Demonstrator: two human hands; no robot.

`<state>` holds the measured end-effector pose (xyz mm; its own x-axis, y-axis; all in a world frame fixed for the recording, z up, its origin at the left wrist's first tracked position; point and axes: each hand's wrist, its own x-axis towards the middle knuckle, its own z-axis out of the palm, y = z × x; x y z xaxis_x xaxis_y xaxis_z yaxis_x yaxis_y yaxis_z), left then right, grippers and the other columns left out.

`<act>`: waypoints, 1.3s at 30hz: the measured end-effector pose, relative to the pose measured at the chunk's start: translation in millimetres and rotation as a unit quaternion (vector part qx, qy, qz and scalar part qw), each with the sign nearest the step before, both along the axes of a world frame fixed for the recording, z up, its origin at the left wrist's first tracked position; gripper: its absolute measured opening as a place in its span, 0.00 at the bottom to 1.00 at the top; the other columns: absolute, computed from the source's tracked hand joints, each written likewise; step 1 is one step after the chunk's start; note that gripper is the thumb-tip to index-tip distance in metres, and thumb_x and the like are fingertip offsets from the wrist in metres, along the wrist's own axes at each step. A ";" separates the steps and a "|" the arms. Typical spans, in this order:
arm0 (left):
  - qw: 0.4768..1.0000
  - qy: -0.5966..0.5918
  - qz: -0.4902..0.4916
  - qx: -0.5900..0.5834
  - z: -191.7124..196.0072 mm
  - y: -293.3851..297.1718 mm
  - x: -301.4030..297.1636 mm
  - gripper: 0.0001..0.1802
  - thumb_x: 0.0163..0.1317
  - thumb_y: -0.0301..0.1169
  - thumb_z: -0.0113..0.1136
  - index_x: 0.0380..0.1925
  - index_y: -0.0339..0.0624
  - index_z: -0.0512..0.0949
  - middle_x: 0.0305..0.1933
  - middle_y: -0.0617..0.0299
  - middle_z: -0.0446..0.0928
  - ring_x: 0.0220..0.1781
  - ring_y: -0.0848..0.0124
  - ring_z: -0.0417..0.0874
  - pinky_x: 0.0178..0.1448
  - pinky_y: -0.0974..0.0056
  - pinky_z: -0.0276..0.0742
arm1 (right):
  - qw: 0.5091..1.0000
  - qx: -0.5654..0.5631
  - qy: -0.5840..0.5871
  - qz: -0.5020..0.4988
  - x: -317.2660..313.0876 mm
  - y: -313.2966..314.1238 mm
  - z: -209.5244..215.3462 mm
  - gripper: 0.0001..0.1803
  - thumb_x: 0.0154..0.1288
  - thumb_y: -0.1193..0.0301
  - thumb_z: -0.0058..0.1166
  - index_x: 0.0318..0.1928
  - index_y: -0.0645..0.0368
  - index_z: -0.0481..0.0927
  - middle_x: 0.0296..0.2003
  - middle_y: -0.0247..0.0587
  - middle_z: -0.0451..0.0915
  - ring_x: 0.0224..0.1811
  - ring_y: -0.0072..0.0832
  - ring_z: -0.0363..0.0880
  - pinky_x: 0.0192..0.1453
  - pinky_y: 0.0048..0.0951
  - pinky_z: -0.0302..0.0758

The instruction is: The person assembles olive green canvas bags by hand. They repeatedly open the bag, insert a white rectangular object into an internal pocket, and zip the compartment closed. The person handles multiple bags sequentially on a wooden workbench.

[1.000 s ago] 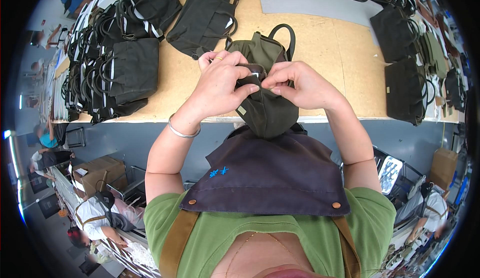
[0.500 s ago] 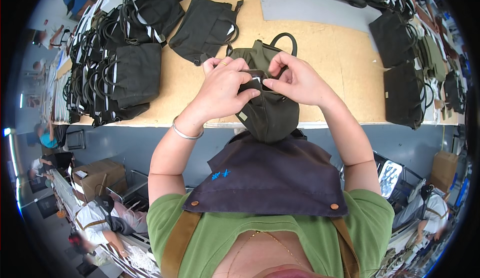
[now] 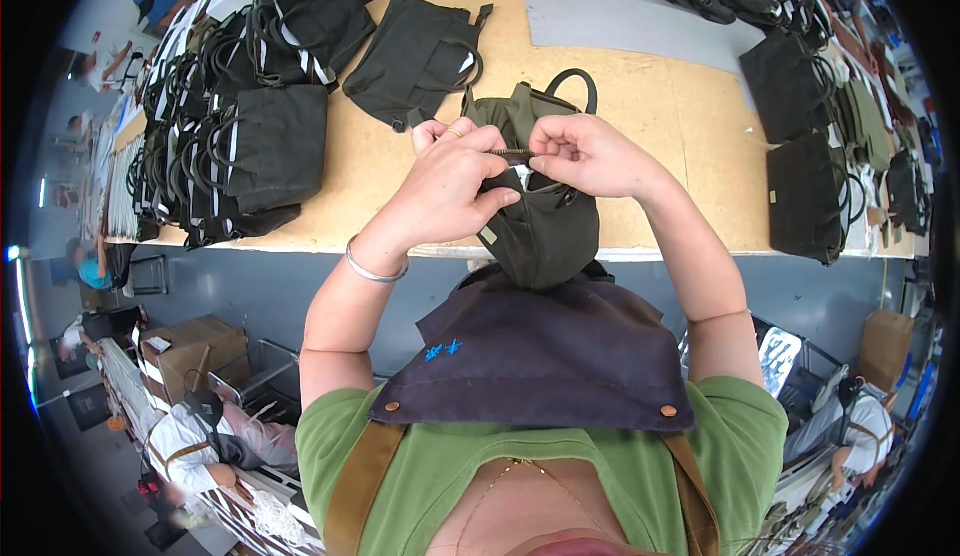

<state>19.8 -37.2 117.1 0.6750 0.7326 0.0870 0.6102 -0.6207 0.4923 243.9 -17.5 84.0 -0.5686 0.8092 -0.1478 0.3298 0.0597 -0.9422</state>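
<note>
An olive green fabric bag (image 3: 545, 226) with a black handle hangs over the near edge of the wooden table (image 3: 660, 116). My left hand (image 3: 452, 184) grips the bag's top opening from the left, with the fingers curled over the zipper edge. My right hand (image 3: 585, 154) pinches the same edge from the right. Between the two hands a short stretch of zipper is pulled taut. A silver bangle sits on my left wrist.
Stacks of black bags (image 3: 240, 146) fill the table's left side, and one black bag (image 3: 415, 56) lies flat behind the olive one. More dark bags (image 3: 805, 191) line the right side. A grey sheet (image 3: 640, 16) lies at the back. People sit below at the left (image 3: 195, 436).
Both hands stay on the bag's top edge. They and the bag sit slightly higher in the picture, and the zipper edge is stretched a little more between the fingers.
</note>
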 end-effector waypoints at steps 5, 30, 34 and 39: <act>1.000 -0.017 0.003 0.001 -1.4 -0.7 -0.4 0.09 0.48 0.34 0.70 0.22 0.40 0.81 0.33 0.64 0.72 0.41 0.66 0.69 0.51 0.57 0.52 | 0.999 -0.028 0.017 0.000 0.8 2.9 4.5 0.06 0.59 0.74 0.55 0.36 0.61 0.81 0.19 0.27 0.72 0.23 0.16 0.67 0.27 0.24 0.65; 0.997 -0.073 0.028 0.001 -12.7 -3.3 -7.2 0.09 0.49 0.33 0.72 0.31 0.46 0.84 0.34 0.68 0.72 0.39 0.71 0.74 0.55 0.58 0.52 | 0.995 -0.070 -0.029 0.069 -2.2 5.7 10.5 0.08 0.62 0.74 0.58 0.27 0.63 0.78 0.14 0.25 0.68 0.17 0.10 0.62 0.20 0.22 0.58; 0.997 -0.076 0.018 0.003 -12.9 -4.0 -6.7 0.10 0.49 0.33 0.72 0.31 0.46 0.84 0.35 0.68 0.72 0.40 0.71 0.73 0.55 0.58 0.51 | 0.996 -0.050 -0.047 0.061 -8.1 -0.4 11.5 0.06 0.62 0.77 0.58 0.28 0.64 0.79 0.16 0.21 0.66 0.18 0.08 0.59 0.20 0.20 0.55; 0.996 -0.068 0.040 0.028 -14.3 -6.3 -5.7 0.10 0.49 0.35 0.71 0.31 0.45 0.84 0.36 0.65 0.73 0.42 0.69 0.73 0.55 0.58 0.51 | 0.995 -0.040 0.005 0.089 -6.2 -2.3 14.0 0.07 0.63 0.77 0.57 0.27 0.63 0.77 0.16 0.21 0.64 0.19 0.09 0.57 0.21 0.20 0.55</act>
<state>14.1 -43.5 102.9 0.5942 0.7748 0.2159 0.5885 -0.6018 0.5399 237.7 -19.8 98.0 -0.7040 0.6812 -0.2011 0.3114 0.0415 -0.9494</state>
